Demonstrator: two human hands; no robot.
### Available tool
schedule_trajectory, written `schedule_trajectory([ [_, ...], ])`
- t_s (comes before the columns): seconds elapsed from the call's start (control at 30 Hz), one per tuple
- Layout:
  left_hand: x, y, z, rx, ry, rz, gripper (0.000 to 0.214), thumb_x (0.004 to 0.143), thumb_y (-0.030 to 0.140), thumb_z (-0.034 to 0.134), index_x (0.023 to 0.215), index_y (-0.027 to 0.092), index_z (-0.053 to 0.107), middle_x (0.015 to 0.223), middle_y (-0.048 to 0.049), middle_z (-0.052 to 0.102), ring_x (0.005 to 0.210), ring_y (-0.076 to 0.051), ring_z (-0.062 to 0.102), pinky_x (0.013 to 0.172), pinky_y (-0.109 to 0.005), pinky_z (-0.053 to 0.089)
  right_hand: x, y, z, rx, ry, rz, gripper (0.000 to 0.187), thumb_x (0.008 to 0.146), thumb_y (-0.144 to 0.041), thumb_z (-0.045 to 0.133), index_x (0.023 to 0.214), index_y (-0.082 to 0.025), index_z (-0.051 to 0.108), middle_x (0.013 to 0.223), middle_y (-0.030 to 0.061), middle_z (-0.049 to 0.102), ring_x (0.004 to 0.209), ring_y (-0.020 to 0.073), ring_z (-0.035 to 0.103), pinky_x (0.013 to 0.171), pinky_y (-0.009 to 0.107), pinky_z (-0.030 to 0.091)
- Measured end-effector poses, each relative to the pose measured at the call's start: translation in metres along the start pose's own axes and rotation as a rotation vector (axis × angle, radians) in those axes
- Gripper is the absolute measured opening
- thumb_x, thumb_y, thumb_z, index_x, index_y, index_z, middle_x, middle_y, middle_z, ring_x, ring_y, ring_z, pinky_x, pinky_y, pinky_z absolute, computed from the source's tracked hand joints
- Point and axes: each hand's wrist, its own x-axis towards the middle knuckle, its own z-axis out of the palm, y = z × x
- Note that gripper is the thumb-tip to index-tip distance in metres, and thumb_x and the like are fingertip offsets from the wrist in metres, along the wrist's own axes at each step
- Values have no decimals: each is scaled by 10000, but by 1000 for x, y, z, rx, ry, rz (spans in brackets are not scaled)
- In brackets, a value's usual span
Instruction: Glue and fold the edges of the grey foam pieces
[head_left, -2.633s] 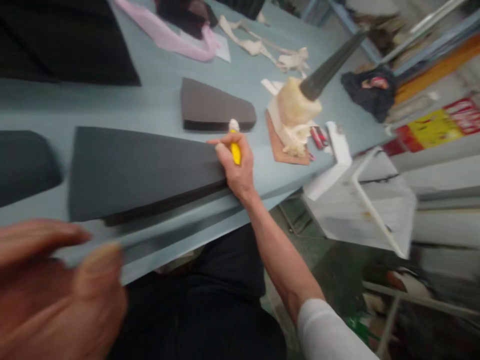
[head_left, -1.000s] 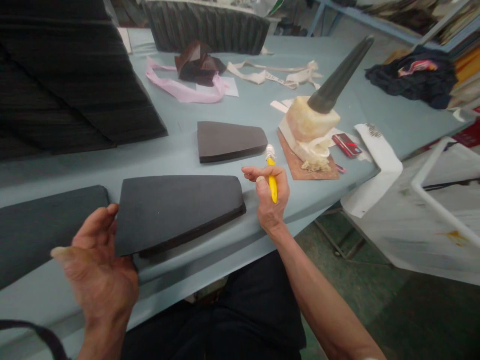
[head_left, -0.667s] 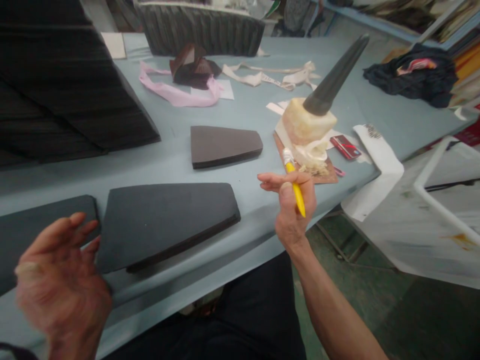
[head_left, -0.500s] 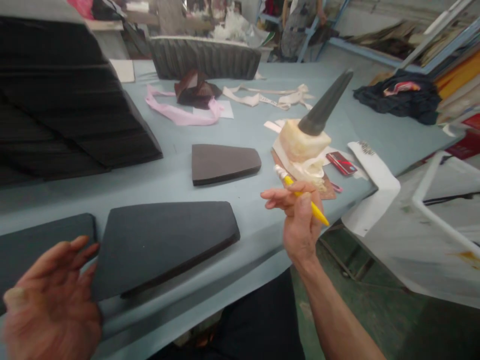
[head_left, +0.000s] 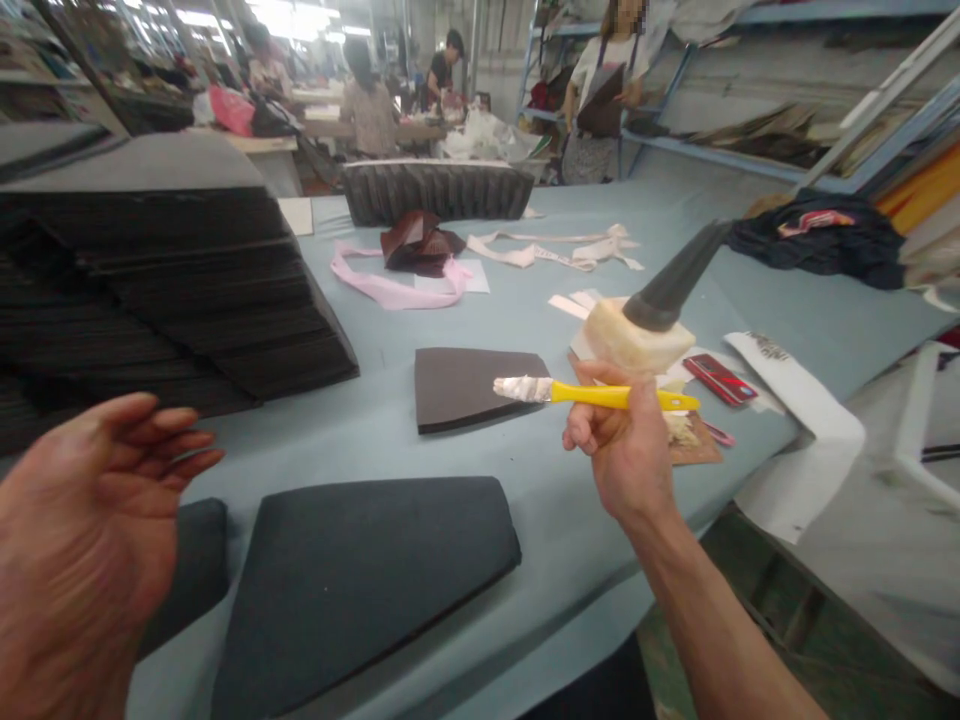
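Observation:
My right hand (head_left: 626, 450) is raised above the table's near edge, closed around a yellow-handled brush (head_left: 592, 393) that lies level with its white, glue-caked tip pointing left. My left hand (head_left: 90, 540) hovers open at the lower left, palm up and fingers spread, holding nothing. Below and between my hands a large dark grey foam wedge (head_left: 367, 580) lies flat on the light blue table (head_left: 390, 420). A smaller grey foam piece (head_left: 476, 385) lies further back, under the brush tip.
A tall stack of black foam sheets (head_left: 165, 280) fills the left. A cream block with a dark cone handle (head_left: 649, 320) sits right of the brush, beside a red card (head_left: 712, 375). Pink ribbon (head_left: 390, 285), brown fabric (head_left: 416, 240) and dark cloth (head_left: 821, 245) lie behind. People stand at far tables.
My view has tilted up toward the room. My right hand lifted and turned the brush from upright to level, tip leftward. My left hand left the large foam wedge and rose, open.

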Motion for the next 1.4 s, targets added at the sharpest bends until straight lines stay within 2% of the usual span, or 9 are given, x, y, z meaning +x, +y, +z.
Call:
schedule_trajectory([
  [0.03, 5, 13, 17, -110, -20, -37, 465, 849, 688, 793, 1143, 334, 729, 1106, -1, 748, 1061, -219, 706, 957, -336, 635, 4, 2, 2, 5, 1, -4, 625, 997, -790, 557, 1112, -198, 723, 526, -81, 528, 449, 102, 428, 488, 246, 427],
  [0.13, 18, 34, 55, -26, -244, -100, 675, 665, 790, 914, 1031, 239, 781, 987, -52, 816, 924, -249, 764, 864, -356, 669, 18, 8, 9, 8, -22, -10, 579, 1008, -760, 558, 1029, -205, 720, 553, -74, 531, 455, 93, 394, 488, 240, 440],
  [0.33, 47, 29, 96, 274, -730, 108, 593, 913, 749, 710, 1161, 220, 814, 1110, -86, 845, 984, -270, 791, 889, -376, 664, 43, 19, 30, -22, -67, 1, 568, 1007, -751, 580, 963, -200, 710, 563, -63, 563, 462, 88, 437, 486, 228, 451],
  [0.43, 59, 18, 117, 313, -880, 165, 588, 960, 733, 643, 1220, 234, 816, 1060, -82, 837, 965, -276, 779, 882, -408, 665, 53, 21, 39, -89, -83, 0, 548, 978, -747, 635, 955, -203, 701, 566, -60, 590, 475, 89, 476, 489, 225, 442],
  [0.53, 67, 5, 136, 286, -975, 217, 608, 984, 740, 609, 1282, 245, 799, 1242, -104, 827, 1160, -313, 765, 1047, -486, 637, 62, 24, 46, -146, -120, -15, 532, 942, -733, 697, 948, -201, 698, 571, -60, 603, 498, 89, 509, 509, 224, 450],
  [0.7, 73, -11, 155, 265, -1055, 350, 633, 1018, 710, 579, 1334, 200, 779, 1575, -169, 667, 1513, -358, 592, 1223, -527, 540, 78, 33, 53, -215, -149, -32, 543, 934, -736, 716, 957, -194, 683, 580, -58, 636, 502, 82, 533, 512, 215, 449],
  [1.0, 79, -27, 147, 396, -1114, 607, 491, 1116, 406, 444, 1504, 227, 685, 1704, -125, 560, 1552, -285, 576, 1354, -504, 410, 102, 38, 68, -258, -192, -31, 601, 892, -774, 750, 948, -177, 707, 571, -59, 624, 487, 75, 514, 494, 226, 419],
  [1.23, 78, -31, 144, 420, -1109, 686, 497, 1118, 365, 433, 1542, 245, 661, 1700, -115, 564, 1530, -272, 601, 1340, -485, 439, 115, 41, 88, -278, -275, -71, 559, 907, -755, 754, 884, -199, 697, 582, -61, 606, 491, 72, 462, 477, 237, 357],
  [1.4, 76, -33, 145, 423, -1098, 688, 491, 1114, 375, 448, 1543, 262, 658, 1694, -104, 575, 1523, -276, 606, 1342, -484, 436, 123, 43, 97, -303, -466, -171, 527, 965, -723, 706, 859, -208, 682, 647, -43, 612, 598, 91, 525, 549, 245, 404],
])
